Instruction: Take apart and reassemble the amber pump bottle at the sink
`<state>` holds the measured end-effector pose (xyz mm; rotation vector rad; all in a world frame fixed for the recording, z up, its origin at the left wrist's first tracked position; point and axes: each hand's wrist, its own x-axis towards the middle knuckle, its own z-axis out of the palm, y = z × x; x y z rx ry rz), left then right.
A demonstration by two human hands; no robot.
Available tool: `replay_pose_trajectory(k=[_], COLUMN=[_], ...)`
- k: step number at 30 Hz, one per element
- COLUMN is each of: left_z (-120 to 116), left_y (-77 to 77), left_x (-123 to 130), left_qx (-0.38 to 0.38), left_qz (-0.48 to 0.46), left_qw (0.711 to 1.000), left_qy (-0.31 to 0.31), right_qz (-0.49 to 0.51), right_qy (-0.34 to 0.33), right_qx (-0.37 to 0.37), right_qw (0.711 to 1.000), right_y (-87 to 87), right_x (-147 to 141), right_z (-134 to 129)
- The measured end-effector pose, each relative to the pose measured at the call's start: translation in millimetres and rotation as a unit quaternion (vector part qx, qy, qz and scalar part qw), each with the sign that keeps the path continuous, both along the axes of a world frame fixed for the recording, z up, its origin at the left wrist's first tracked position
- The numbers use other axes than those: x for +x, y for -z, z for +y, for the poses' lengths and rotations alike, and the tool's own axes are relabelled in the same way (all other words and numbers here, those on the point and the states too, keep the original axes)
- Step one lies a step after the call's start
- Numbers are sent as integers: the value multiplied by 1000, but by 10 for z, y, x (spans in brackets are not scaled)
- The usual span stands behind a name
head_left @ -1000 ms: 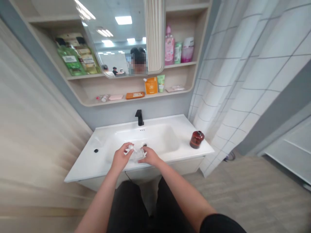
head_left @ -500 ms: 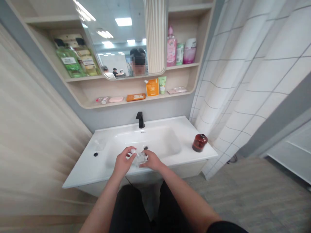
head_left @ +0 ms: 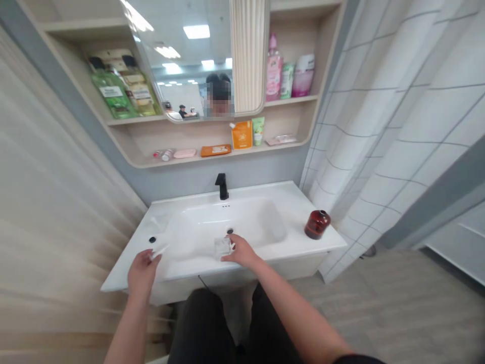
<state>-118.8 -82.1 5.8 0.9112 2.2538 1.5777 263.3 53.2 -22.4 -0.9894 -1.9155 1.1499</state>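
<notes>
My left hand (head_left: 142, 270) is over the left front of the counter, its fingertips pinching a slim white piece with a thin pale end (head_left: 158, 252), perhaps a dropper. In my right hand (head_left: 241, 251) is a small clear square bottle (head_left: 222, 247), gripped from its right side above the sink's front rim. Left on the counter lies a small black round piece (head_left: 152, 239), close beyond my left hand. An amber-red bottle (head_left: 317, 224) with an uncapped neck stands at the counter's right end, apart from both hands.
A white basin (head_left: 261, 222) with a black faucet (head_left: 222, 186) fills the middle of the counter. Above hang a mirror (head_left: 189, 65) and shelves holding green bottles (head_left: 113, 91), an orange pouch (head_left: 242, 134) and a pink bottle (head_left: 274, 73). A tiled curtain (head_left: 352, 126) borders the right.
My left hand has moved left, away from the clear bottle, carrying the slim white piece. My right hand still holds the bottle in nearly the same place. The view has shifted slightly.
</notes>
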Motion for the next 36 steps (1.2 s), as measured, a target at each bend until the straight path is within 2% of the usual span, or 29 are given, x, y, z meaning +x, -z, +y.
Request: replay_pose_trajectory(k=[2, 5, 11, 19, 24, 28, 33, 36], left_z=[-91, -181, -252, -318, -291, -255, -306, -331], left_y=[85, 158, 258, 301, 288, 273, 151, 1], left_x=[-187, -325, -346, -278, -342, -406, -331, -97], left_qx=[-60, -139, -180, -158, -107, -120, -118, -50], left_qz=[60, 127, 153, 220, 219, 244, 256, 304], left_qw=[996, 982, 971, 962, 969, 962, 959, 951], left_qy=[-13, -25, -30, -34, -31, -27, -31, -43], right_qz=[0, -1, -14, -12, -4, -4, -11, -7], right_qy=[-4, -3, 1, -3, -1, -4, 1, -3], right_qx=[-5, -9, -3, 3, 4, 7, 5, 6], right_qw=[1000, 1000, 1000, 1000, 1000, 1000, 1000, 1000], right_y=[-2, -7, -33, 25, 57, 34, 3, -5], right_x=[3, 7, 22, 22, 16, 15, 16, 11], right_z=[-1, -7, -15, 42, 54, 55, 49, 42])
